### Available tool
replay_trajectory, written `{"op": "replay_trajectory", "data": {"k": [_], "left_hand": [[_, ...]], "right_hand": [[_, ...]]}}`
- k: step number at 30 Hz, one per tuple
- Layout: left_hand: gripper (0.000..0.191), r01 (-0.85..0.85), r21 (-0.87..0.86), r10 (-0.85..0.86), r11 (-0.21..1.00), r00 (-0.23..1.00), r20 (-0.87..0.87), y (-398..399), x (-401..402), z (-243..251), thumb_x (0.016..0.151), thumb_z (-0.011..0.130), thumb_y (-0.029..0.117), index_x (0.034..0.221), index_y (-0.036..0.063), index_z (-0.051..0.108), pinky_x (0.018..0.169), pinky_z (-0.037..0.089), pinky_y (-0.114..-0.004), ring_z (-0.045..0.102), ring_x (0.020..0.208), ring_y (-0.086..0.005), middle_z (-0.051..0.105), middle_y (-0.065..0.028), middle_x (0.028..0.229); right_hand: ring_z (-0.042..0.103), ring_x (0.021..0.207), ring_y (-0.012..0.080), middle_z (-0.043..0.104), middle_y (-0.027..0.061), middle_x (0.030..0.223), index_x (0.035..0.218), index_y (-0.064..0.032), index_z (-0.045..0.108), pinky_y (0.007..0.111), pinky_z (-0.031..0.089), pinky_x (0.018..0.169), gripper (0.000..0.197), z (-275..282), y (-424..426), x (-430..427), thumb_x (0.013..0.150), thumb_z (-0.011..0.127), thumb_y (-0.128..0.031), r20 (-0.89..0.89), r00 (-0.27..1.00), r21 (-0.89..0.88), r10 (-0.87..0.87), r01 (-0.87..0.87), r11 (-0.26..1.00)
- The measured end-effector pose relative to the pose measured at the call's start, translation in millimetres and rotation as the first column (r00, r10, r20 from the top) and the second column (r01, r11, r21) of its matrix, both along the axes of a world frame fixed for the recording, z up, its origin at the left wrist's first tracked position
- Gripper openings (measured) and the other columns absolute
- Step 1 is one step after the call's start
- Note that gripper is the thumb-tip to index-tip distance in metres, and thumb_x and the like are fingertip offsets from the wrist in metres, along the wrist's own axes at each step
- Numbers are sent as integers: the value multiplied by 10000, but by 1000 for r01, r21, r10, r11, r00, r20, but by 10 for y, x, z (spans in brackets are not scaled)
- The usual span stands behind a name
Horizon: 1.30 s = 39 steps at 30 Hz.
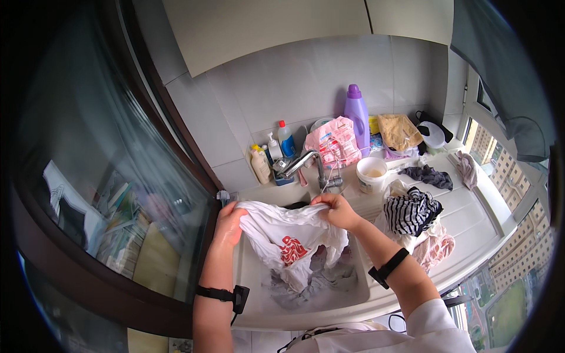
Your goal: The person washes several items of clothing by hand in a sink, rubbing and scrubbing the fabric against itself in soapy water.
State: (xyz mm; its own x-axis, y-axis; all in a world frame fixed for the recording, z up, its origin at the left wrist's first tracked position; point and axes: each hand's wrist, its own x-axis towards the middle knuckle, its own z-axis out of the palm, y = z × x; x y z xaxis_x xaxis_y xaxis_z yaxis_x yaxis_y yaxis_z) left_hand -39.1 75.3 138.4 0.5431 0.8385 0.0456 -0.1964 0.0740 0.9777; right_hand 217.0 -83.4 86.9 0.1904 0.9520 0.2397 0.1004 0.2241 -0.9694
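A wet white T-shirt with a red print [269,225] hangs spread between my two hands over the white sink [251,282]. My left hand [230,222] grips the shirt's left end, and my right hand [339,212] grips its right end. The lower part of the shirt droops towards cloudy water, where greyish cloth [329,282] lies soaking. Just behind my right hand stands a chrome faucet [320,170]. To the right, a black-and-white striped garment [412,212] rests on other crumpled laundry on the ribbed washboard counter.
Behind the sink stand a purple detergent bottle [358,117], a pink packet [335,141], small bottles [261,165] and a white tub [371,174]. A dark garment [427,176] lies at the right. A glass door [167,212] closes off the left, below overhead cabinets [273,26].
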Motion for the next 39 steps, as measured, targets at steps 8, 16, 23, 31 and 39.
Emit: {"op": "replay_trajectory", "data": {"k": [8,16,23,31,39], "left_hand": [[184,-169,75,145,983,956,255,-35,43,571,701,465,-11,841,-22,583,709,437,-259,541,764,-137,583,-47,802],[145,356,324,-4,877,679,-734,44,-59,-782,662,545,104,714,-27,582,534,408,-307,517,579,-137,559,-92,607],[383,736,218,75,641,222,-972,80,-113,-2147,705,603,258,1077,168,613,857,451,-340,548,1026,-277,556,-157,1132],[723,909,69,110,411,26,-994,-380,178,-2558,732,580,540,1360,322,296,950,184,-688,165,1332,-310,207,-95,1430],[495,693,-403,-169,597,-383,-908,-108,188,-3551,779,543,417,1217,188,518,880,398,-500,491,1136,-293,522,-101,1228]], "right_hand": [[534,838,98,608,50,908,885,22,620,234,424,750,169,381,154,-345,842,591,-139,-48,999,185,-4,12,983],[591,832,336,625,159,897,831,-47,666,419,456,724,344,-950,315,-100,851,498,-347,693,714,-297,100,157,942],[508,1090,324,564,145,1141,1114,-171,598,440,407,904,505,-1394,277,-449,790,507,-549,743,453,-637,493,254,728],[284,1281,334,324,169,1368,1359,-241,323,493,305,986,796,-1892,125,-690,704,559,-627,798,117,-602,591,167,781],[449,1171,310,477,162,1267,1326,-163,376,428,402,909,655,-2471,445,-514,752,529,-440,421,597,-886,683,108,451]]}}
